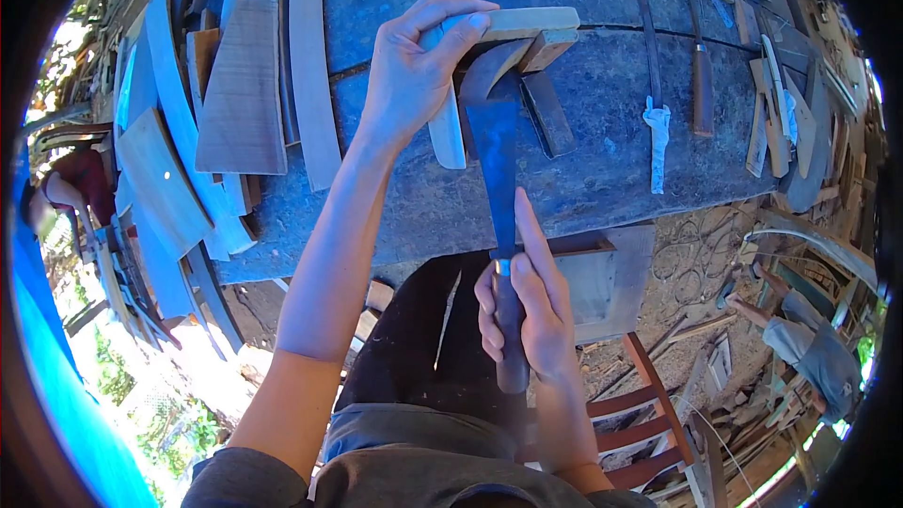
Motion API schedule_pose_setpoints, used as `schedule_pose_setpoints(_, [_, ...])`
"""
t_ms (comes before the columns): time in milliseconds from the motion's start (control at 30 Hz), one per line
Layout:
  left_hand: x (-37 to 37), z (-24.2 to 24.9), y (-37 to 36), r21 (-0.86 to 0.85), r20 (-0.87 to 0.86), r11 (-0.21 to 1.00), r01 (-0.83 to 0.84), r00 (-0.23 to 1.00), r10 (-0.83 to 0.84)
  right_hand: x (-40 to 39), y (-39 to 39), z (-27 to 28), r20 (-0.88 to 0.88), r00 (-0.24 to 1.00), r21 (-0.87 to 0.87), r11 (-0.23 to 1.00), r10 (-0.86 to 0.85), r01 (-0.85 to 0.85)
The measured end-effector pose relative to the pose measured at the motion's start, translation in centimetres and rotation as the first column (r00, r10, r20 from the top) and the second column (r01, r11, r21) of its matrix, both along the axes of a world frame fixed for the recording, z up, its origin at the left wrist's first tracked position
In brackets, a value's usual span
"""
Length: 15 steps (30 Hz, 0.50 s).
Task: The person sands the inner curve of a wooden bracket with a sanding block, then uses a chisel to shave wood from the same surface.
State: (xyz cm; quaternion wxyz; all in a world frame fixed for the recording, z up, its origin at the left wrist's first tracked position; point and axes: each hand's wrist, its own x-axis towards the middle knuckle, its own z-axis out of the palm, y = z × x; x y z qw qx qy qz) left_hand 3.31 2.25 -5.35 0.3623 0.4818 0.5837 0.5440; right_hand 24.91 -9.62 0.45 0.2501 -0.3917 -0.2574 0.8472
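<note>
My left hand (414, 66) is closed around a joined wooden piece (536, 21), thumb over its near edge, holding it over the blue work surface. The piece has a pale top bar and a curved part beneath. My right hand (531, 310) wraps the dark wooden handle of a broad-bladed knife (495, 155), its forefinger stretched along the blade side. Widening away from me, the blade points up to the curved part, and its far end overlaps that part in this view. Beside the blade, a dark wooden block (547, 118) rests on the surface.
Boards (243, 94) lie stacked along the table's left side. A long tool with a wrapped handle (657, 132) and a wooden-handled tool (703, 94) lie to the right, near more offcuts. Below stands a reddish slatted wooden frame (658, 404). Another person (809, 348) is at the far right.
</note>
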Motion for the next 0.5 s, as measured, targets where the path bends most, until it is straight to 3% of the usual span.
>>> schedule_pose_setpoints(433, [0.3,0.1,-0.3,0.008,0.013,1.000,-0.002,1.000,0.002,-2.0,0.8,-0.8,-0.011,0.998,0.005,0.999,-0.054,0.054])
schedule_pose_setpoints(500, [0.0,-0.1,-0.2,0.020,-0.064,1.000,-0.005,0.998,0.006,-2.6,1.0,-1.0,-0.038,0.995,0.015,0.995,-0.097,0.098])
